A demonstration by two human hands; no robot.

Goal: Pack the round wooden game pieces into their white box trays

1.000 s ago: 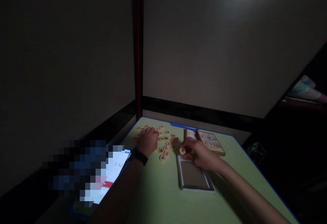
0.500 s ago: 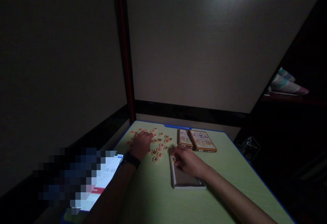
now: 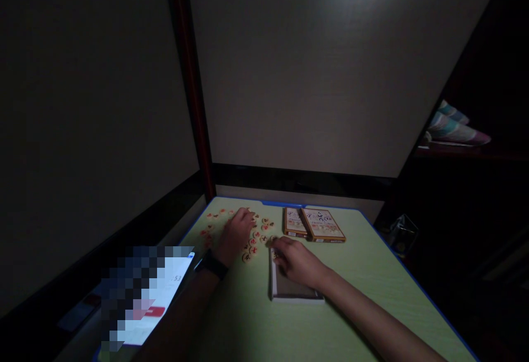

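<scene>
Round Chinese chess pieces with red or black characters lie scattered over the left part of the table. My left hand, with a dark watch band at the wrist, reaches in among them. Its fingers are curled together, and what they hold, if anything, is hidden. At the far left corner of a shallow white-edged box, my right hand has its fingers pinched at a Chinese chess piece. Another piece shows just inside the box below these fingers. The rest of the box's brown inside is partly covered by my hand.
Two printed Chinese chess boxes, one at the left and one at the right, lie at the back of the green table. A lit phone stands at the left edge. Walls rise behind and to the left.
My left hand has moved right across the pieces, uncovering some at the left. My right hand stays at the box corner. The whole view has shifted slightly.
</scene>
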